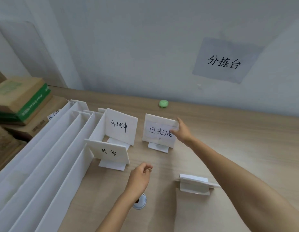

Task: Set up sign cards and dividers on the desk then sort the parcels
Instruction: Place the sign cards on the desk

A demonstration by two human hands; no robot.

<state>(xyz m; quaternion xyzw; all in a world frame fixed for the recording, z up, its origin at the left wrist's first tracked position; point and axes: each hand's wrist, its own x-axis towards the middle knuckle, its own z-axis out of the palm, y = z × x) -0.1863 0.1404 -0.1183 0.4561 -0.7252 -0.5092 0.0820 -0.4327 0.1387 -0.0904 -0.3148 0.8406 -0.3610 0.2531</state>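
Three white sign cards stand upright on the wooden desk [229, 148]. My right hand [183, 131] grips the right edge of the rightmost sign card [158, 131], thumb on its front. A second sign card [121, 126] stands to its left, and a third sign card [110, 152] stands nearer to me. A fourth sign card [195, 184] lies flat at the front right. My left hand [140, 177] hovers over the desk with loosely curled fingers, holding nothing. Several long white dividers [50, 156] lie in a row at the left.
Cardboard parcels [20, 101] are stacked at the far left. A green round object [163, 103] sits by the wall. A small white round object [140, 202] lies partly under my left forearm. A paper label [224, 61] hangs on the wall.
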